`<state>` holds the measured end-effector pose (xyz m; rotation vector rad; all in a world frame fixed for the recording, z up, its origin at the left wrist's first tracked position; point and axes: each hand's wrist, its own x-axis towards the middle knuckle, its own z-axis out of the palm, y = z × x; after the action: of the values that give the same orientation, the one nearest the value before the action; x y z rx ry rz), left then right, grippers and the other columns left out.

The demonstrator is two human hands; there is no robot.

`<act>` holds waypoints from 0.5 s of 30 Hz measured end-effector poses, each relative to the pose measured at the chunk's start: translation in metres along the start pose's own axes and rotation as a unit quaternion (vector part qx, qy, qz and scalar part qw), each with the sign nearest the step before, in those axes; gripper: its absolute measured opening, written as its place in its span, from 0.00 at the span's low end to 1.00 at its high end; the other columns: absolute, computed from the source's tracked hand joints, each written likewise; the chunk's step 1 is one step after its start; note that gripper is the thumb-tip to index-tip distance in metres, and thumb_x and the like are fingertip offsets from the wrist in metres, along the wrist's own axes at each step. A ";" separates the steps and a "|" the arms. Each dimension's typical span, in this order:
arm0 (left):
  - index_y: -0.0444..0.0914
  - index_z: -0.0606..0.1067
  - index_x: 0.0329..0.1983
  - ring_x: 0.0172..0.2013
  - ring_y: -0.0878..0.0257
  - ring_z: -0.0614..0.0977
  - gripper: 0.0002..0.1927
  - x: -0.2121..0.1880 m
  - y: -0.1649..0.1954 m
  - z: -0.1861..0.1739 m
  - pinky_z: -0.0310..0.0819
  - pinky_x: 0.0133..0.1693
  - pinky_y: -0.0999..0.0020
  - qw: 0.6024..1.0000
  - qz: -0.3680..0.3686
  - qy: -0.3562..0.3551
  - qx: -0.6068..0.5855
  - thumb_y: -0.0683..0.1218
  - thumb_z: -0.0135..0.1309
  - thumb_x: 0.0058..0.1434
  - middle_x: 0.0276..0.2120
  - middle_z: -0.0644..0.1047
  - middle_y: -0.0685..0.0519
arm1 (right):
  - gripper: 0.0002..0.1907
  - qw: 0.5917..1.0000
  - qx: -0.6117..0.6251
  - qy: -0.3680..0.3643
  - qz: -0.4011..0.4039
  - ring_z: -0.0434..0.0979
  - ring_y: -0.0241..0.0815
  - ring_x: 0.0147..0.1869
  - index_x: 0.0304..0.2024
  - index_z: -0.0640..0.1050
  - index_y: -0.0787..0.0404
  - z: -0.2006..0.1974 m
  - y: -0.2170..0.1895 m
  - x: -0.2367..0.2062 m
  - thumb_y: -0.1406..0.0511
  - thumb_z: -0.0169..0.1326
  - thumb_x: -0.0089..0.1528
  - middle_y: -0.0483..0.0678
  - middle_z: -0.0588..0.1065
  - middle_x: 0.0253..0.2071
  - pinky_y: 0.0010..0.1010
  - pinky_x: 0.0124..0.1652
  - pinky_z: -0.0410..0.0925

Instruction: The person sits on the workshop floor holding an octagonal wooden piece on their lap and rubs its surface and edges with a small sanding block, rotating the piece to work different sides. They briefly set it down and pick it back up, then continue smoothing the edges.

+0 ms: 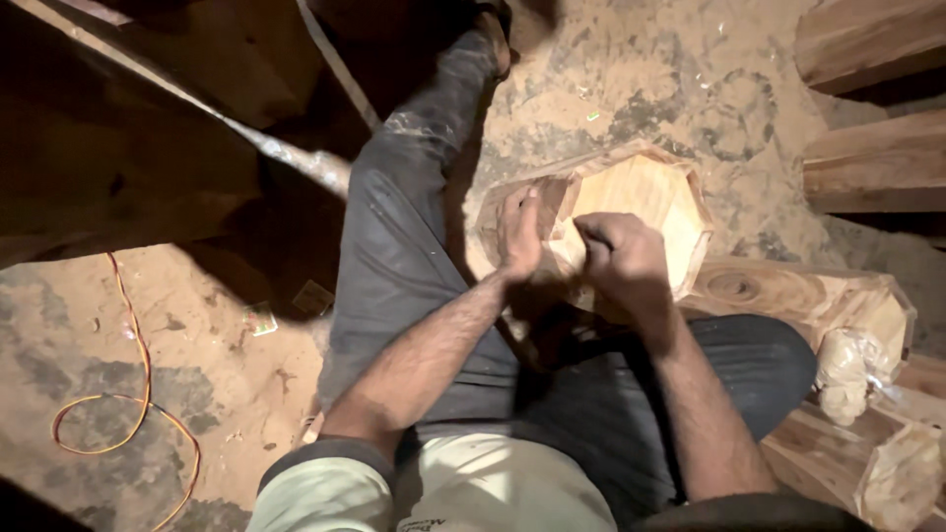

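An octagonal wooden bowl (631, 197), pale inside with a raised rim, rests on the dusty floor (690, 89) between the seated person's legs, its hollow facing up toward the camera. The left hand (519, 234) lies flat against the bowl's left rim, fingers held together and extended, steadying the piece. The right hand (619, 261) is curled into a closed fist over the near edge of the hollow; whether it grips anything inside cannot be told. Both hands touch the bowl. Just right of it lie further octagonal wooden pieces (818, 296), one beside a crumpled clear plastic bag (849, 369). Timber blocks (872, 158) lie at upper right. An orange cord (128, 394) loops over the floor at far left.
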<state>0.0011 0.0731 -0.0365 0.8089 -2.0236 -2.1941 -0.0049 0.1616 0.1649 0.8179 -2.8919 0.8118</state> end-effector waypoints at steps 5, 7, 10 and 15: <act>0.33 0.76 0.57 0.58 0.45 0.74 0.26 -0.001 0.003 -0.002 0.64 0.61 0.55 0.999 0.031 0.002 -0.019 0.58 0.40 0.73 0.55 0.76 0.40 | 0.09 0.999 0.014 0.009 -0.028 0.83 0.55 0.44 0.40 0.82 0.64 -0.003 -0.013 -0.021 0.77 0.56 0.59 0.56 0.81 0.38 0.40 0.45 0.75; 0.33 0.75 0.57 0.59 0.44 0.74 0.26 0.000 0.005 -0.001 0.63 0.61 0.55 0.998 0.051 0.000 -0.027 0.57 0.39 0.73 0.55 0.75 0.40 | 0.08 0.999 0.027 -0.005 -0.020 0.83 0.55 0.43 0.40 0.82 0.64 -0.006 -0.014 -0.022 0.76 0.57 0.59 0.56 0.81 0.37 0.39 0.44 0.75; 0.32 0.74 0.57 0.59 0.44 0.72 0.26 0.002 0.011 -0.002 0.62 0.61 0.54 0.998 0.048 0.008 -0.037 0.57 0.41 0.73 0.56 0.74 0.39 | 0.07 0.993 0.067 -0.017 0.097 0.84 0.54 0.41 0.41 0.82 0.65 -0.005 -0.008 -0.013 0.72 0.60 0.60 0.57 0.81 0.38 0.38 0.42 0.75; 0.32 0.76 0.57 0.58 0.45 0.73 0.26 0.000 0.015 -0.008 0.63 0.60 0.56 0.998 0.025 -0.016 -0.048 0.57 0.41 0.73 0.55 0.75 0.39 | 0.08 0.996 0.026 0.036 0.076 0.82 0.58 0.45 0.42 0.83 0.66 0.016 0.000 0.002 0.73 0.56 0.61 0.60 0.81 0.41 0.40 0.46 0.74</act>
<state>-0.0004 0.0635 -0.0224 0.7099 -1.9141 -2.2701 -0.0051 0.1524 0.1514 0.5644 -2.9069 0.9138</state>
